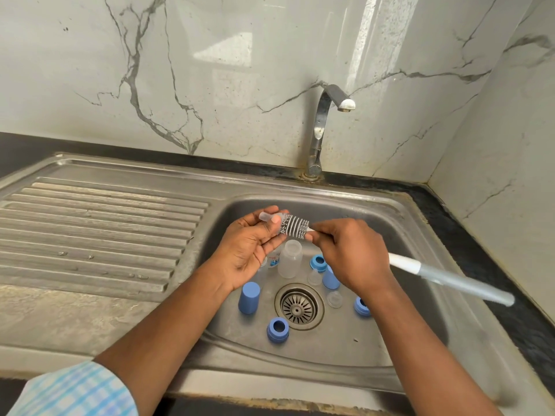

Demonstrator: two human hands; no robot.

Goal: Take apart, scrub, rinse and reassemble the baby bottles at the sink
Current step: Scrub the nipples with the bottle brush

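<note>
Holding both parts above the sink basin (405, 235), toward its back edge. The left hand (249, 244) is palm-up, with thumb and fingers pinching a clear silicone teat (267, 217); its narrow tip sticks out left past the fingertips. The right hand (348, 253) grips the bottle brush (294, 228) by the stem just behind the bristles. The bristle head is striped white/grey and butts against the teat's wide end; can't tell if it's inside. The handle goes from white to translucent, is blurred, and runs out toward the basin's right edge.

Basin floor:
- The clear bottle (289, 259) sits just behind the drain (298, 306), uncapped, and looks upright.
- A second bottle (274, 259) with red print is right beside it, mostly hidden under the left hand.
- One blue cap (249, 297) stands upright left of the drain. Another cap (330, 279) is right of it, partly behind the right hand.
- Three blue collar rings: front ring (278, 329) near the front edge, back ring (318, 262) next to the clear bottle, right ring (362, 306) partly under the right wrist.
- Two loose teats (335, 299), clear, lie right of the drain.

The tap (322, 130) is at the back edge. The ribbed drainboard (99, 223) on the left has a few droplets on it.
</note>
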